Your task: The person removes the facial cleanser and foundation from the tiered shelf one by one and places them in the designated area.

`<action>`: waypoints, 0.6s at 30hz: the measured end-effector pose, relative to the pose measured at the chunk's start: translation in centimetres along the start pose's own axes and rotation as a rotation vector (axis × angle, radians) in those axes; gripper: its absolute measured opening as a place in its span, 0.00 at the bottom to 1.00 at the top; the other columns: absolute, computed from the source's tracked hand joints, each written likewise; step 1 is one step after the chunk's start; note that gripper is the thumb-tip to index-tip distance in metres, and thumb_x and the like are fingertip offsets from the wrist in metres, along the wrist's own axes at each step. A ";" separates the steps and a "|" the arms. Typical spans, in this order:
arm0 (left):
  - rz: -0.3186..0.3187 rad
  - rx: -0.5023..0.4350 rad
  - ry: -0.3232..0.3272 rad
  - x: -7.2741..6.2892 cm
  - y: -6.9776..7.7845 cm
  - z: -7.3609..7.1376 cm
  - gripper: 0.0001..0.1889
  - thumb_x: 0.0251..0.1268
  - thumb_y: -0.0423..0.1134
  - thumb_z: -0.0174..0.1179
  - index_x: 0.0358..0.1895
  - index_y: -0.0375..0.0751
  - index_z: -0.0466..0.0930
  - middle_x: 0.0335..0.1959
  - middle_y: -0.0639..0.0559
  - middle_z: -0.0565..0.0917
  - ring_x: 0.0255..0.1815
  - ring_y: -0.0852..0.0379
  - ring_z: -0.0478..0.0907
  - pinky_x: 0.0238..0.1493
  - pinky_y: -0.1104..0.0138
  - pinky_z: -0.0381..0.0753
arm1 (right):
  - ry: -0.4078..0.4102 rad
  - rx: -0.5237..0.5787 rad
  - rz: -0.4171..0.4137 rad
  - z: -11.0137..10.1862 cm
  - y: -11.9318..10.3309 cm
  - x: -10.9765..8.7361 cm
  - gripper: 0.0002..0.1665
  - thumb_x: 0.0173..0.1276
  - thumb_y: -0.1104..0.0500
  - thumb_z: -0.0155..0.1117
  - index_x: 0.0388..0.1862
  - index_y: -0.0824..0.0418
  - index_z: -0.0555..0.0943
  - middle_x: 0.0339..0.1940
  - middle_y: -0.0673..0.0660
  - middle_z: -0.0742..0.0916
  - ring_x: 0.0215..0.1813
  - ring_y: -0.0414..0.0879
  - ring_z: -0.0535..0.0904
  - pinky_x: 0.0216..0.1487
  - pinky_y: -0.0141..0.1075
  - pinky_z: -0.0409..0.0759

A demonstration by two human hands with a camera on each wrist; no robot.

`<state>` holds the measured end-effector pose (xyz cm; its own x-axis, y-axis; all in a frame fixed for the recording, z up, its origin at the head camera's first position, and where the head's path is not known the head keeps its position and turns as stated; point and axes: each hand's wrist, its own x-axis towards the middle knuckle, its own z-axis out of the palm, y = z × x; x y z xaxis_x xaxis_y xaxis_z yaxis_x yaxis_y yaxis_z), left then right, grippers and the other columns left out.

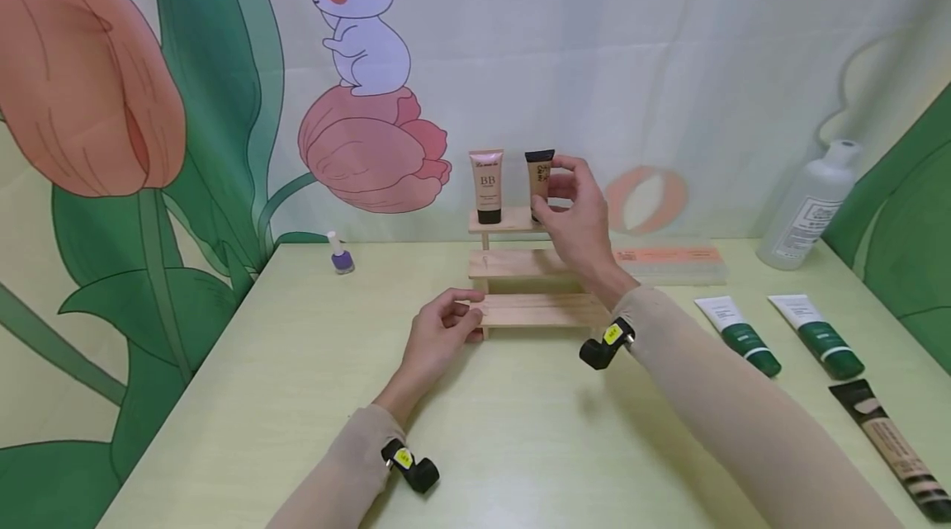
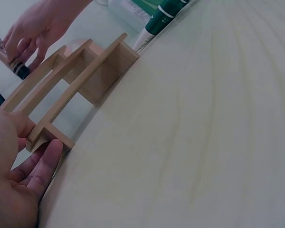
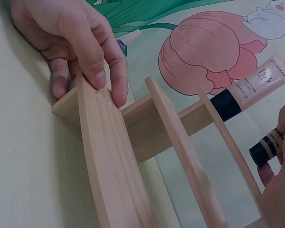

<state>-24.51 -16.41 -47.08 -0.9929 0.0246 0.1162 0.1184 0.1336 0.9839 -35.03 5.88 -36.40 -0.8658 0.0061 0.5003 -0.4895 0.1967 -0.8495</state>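
A three-tier wooden stand (image 1: 520, 310) stands on the table. My left hand (image 1: 444, 329) grips the left end of its lowest step, thumb on top and fingers about the edge, as the right wrist view shows. On the top step a pink BB cream tube (image 1: 487, 186) stands upright on its black cap. To its right, my right hand (image 1: 581, 211) pinches a small beige cosmetic tube (image 1: 540, 174) with black ends. In the right wrist view this tube's dark cap (image 3: 260, 154) appears apart from the top step.
A purple nail polish bottle (image 1: 342, 257) stands at the back left. Behind the stand lies a clear flat box (image 1: 676, 263). On the right are two green-and-white tubes (image 1: 750, 347) (image 1: 830, 347), a long beige-and-black tube (image 1: 891, 446) and a white bottle (image 1: 806, 211). A printed curtain (image 1: 565, 59) hangs behind.
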 end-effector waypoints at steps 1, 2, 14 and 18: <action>-0.004 0.000 0.001 0.0 0.0 0.0 0.11 0.83 0.32 0.66 0.61 0.45 0.89 0.44 0.41 0.86 0.41 0.50 0.90 0.47 0.62 0.97 | 0.005 0.003 -0.003 -0.2 0.0 -0.1 0.30 0.77 0.66 0.71 0.74 0.54 0.76 0.59 0.59 0.87 0.58 0.49 0.86 0.60 0.43 0.90; -0.003 0.001 0.001 0.0 0.0 -0.1 0.11 0.83 0.32 0.66 0.61 0.45 0.89 0.44 0.41 0.86 0.41 0.50 0.90 0.47 0.62 0.97 | 0.008 0.007 -0.006 -0.4 -0.1 -0.2 0.30 0.77 0.67 0.71 0.74 0.54 0.76 0.59 0.59 0.87 0.58 0.49 0.85 0.60 0.42 0.89; -0.012 0.012 0.004 0.0 0.0 0.0 0.12 0.83 0.33 0.66 0.61 0.45 0.89 0.45 0.42 0.86 0.42 0.51 0.90 0.48 0.62 0.96 | 0.022 0.047 -0.016 -3.9 -0.7 -2.2 0.29 0.75 0.70 0.70 0.72 0.60 0.74 0.55 0.60 0.85 0.53 0.49 0.85 0.50 0.29 0.90; -0.015 0.011 0.008 -0.1 0.1 0.1 0.12 0.82 0.32 0.66 0.61 0.44 0.89 0.45 0.41 0.86 0.41 0.49 0.90 0.48 0.62 0.97 | 0.017 0.033 -0.019 -5.1 -0.9 -3.0 0.29 0.76 0.70 0.71 0.72 0.58 0.75 0.55 0.59 0.86 0.53 0.48 0.85 0.51 0.28 0.91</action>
<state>-24.44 -16.35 -47.02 -0.9947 0.0149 0.1020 0.1031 0.1451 0.9840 -31.43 10.69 -36.29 -0.8545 0.0196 0.5190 -0.5093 0.1646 -0.8447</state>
